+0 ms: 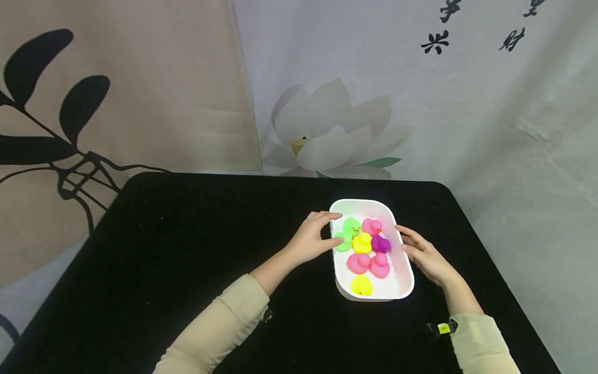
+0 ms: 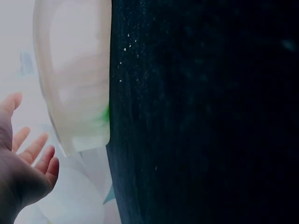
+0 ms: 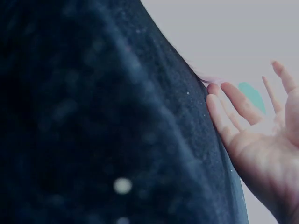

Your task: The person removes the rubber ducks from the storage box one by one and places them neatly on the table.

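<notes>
A white plastic tub (image 1: 394, 283) with rounded corners holds small rubber ducks. Two are green (image 1: 351, 225), three pink (image 1: 359, 263), two yellow (image 1: 362, 243) and one purple (image 1: 380, 244). My left hand (image 1: 314, 238) is at the tub's left rim, thumb and fingers spread, their tips over the edge; the thumb tip overlaps a green duck in the head view. Seen from the left wrist, the fingers look apart from the tub's wall (image 2: 77, 60). Along the right rim, my right hand (image 1: 427, 258) has its fingers loosely extended; whether they touch the wall I cannot tell.
A black cloth-covered table (image 1: 187, 249) lies under the tub, its right edge a little beyond my right hand. Behind it hangs a pale curtain (image 1: 196, 104) printed with leaves, a lotus and dark characters.
</notes>
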The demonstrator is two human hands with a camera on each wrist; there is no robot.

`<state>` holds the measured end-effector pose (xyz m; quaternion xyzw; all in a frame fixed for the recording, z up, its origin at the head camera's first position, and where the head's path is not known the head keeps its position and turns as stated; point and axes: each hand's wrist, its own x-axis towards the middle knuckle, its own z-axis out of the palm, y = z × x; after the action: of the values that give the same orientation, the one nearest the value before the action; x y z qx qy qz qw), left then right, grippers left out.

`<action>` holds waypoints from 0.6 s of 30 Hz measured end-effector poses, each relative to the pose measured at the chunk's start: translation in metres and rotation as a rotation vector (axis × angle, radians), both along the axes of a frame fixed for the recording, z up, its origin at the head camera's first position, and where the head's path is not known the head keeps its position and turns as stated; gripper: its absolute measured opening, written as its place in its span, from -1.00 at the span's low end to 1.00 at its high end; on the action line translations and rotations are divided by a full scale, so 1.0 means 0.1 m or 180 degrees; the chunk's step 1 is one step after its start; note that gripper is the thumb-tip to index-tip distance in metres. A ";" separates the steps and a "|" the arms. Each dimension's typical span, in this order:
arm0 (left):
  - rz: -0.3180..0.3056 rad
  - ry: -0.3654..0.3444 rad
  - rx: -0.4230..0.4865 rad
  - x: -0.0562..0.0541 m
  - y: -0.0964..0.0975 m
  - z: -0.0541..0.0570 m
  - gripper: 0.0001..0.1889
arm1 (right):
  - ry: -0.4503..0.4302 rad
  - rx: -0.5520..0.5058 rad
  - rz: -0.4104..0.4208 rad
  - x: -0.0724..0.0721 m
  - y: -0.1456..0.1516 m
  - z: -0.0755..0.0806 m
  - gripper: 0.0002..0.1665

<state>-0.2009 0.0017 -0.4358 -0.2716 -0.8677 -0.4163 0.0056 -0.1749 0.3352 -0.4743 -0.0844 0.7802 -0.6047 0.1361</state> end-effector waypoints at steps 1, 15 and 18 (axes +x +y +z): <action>0.0003 -0.0022 -0.0004 -0.01 0.02 -0.01 -0.39 | -0.0008 -0.0028 0.0014 0.00 0.00 -0.01 -0.31; 0.0207 -0.0080 -0.0185 -0.09 0.18 -0.10 -0.48 | 0.0000 -0.0157 0.0039 -0.01 0.03 -0.07 -0.31; 0.0271 -0.0163 -0.0220 -0.08 0.21 -0.11 -0.48 | 0.0001 -0.0166 0.0052 -0.02 0.03 -0.07 -0.31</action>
<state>-0.2092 0.0229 -0.4471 -0.2237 -0.8922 -0.3923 -0.0082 -0.1769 0.3387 -0.4814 -0.0944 0.7635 -0.6237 0.1386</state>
